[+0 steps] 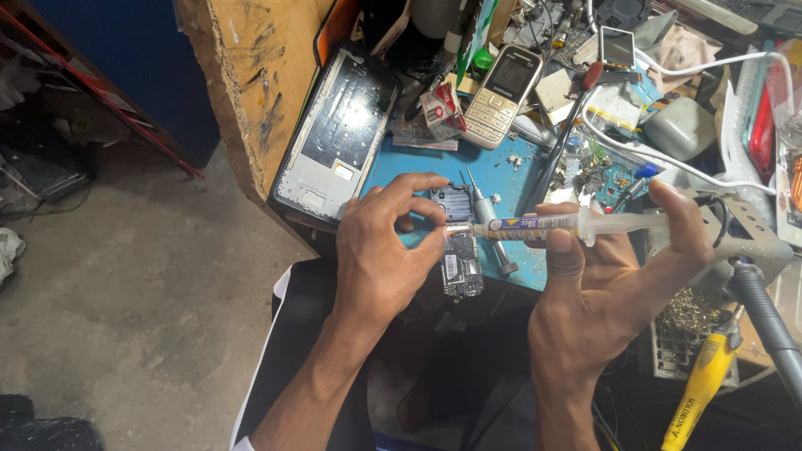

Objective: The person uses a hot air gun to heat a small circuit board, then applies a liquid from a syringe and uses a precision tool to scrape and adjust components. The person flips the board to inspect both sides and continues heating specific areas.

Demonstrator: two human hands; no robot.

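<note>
My right hand [601, 288] grips a clear plastic syringe [551, 225] with a printed label, held level, thumb on the plunger end at the right. My left hand [386, 250] pinches the syringe's tip cap between thumb and forefinger. Just under the tip lies a small dark phone circuit board [459, 263] on the blue work mat [393, 171]. A grey screwdriver [493, 238] lies beside the board, partly hidden by the syringe.
A stripped phone frame [338, 134] leans at the bench's left. A gold keypad phone [504, 88] stands behind. White cables [668, 159], loose parts and boards crowd the right. A yellow-handled tool [700, 388] sits at lower right. Concrete floor lies to the left.
</note>
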